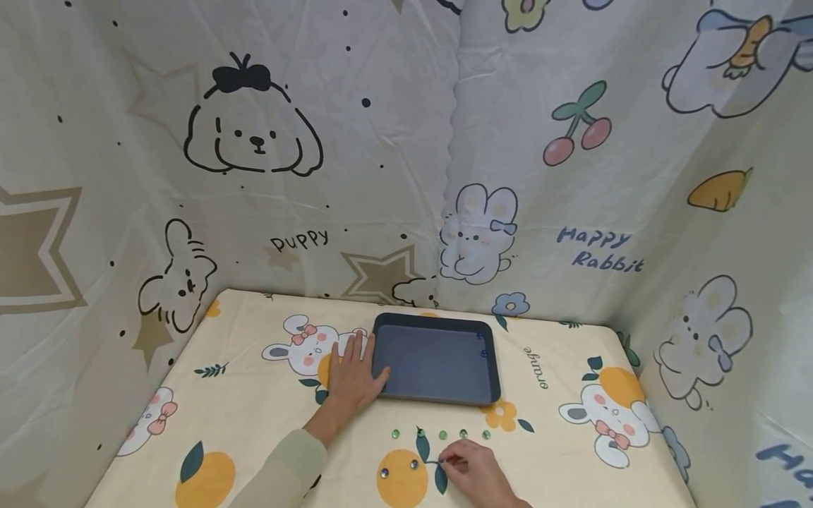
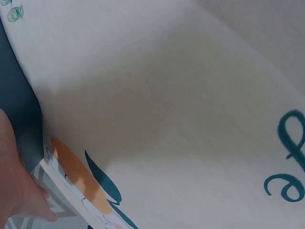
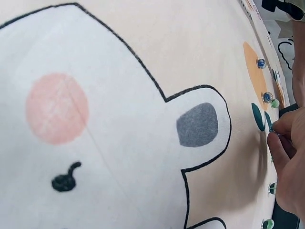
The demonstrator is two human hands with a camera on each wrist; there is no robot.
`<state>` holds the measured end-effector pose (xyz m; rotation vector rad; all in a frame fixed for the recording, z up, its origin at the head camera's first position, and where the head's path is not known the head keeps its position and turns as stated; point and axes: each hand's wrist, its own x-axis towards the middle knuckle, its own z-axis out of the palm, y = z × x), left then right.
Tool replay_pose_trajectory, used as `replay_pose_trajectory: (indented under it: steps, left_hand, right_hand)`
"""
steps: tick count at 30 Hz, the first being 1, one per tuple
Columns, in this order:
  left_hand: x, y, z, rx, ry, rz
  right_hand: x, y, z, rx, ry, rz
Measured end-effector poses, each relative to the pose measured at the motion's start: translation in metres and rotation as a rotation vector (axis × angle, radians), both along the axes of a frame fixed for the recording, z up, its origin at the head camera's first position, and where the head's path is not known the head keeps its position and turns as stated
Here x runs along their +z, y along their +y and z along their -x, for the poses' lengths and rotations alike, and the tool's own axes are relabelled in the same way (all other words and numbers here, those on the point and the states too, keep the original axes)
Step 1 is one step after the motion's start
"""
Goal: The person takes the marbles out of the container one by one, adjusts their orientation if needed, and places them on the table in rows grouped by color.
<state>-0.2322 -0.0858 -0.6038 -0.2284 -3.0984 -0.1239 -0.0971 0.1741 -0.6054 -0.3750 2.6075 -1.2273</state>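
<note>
A dark grey rectangular tray [image 1: 438,360] lies on the cloth, with two blue marbles [image 1: 484,353] near its right wall. My left hand [image 1: 353,377] rests at the tray's left edge, fingers extended and thumb over the near-left corner. With thumb and forefinger, my right hand [image 1: 473,471] pinches a small blue glass marble [image 3: 272,127], mostly covered by the fingertips. To its left, two blue marbles [image 1: 414,464] sit on the printed orange. Several green marbles [image 1: 442,435] form a row between the tray and my right hand.
A cream tablecloth [image 1: 254,416] printed with rabbits, oranges and leaves covers the table. Patterned fabric curtains [image 1: 394,141] rise behind the table and along both sides.
</note>
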Motion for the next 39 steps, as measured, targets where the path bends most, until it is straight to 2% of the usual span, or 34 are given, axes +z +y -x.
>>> replay_pose_trajectory:
  steps: [8,17,30,34,39]
  left_hand:
    - [0.003,0.002,-0.003,0.000,-0.007,-0.014]
    - [0.000,0.000,-0.002,-0.001,0.001,-0.025]
    - [0.004,-0.001,-0.001,-0.006,0.004,-0.026]
    - [0.004,-0.001,0.000,-0.007,0.002,-0.024]
    - [0.004,-0.001,0.000,-0.002,-0.003,-0.020]
  right_hand:
    - [-0.005,0.001,0.000,0.041,-0.028,0.023]
    - [-0.006,0.000,0.000,0.051,-0.066,0.045]
    - [0.002,-0.001,0.004,0.050,-0.068,0.007]
    - [0.010,-0.001,0.008,0.019,-0.028,-0.021]
    - [0.023,0.003,0.021,-0.037,0.077,-0.031]
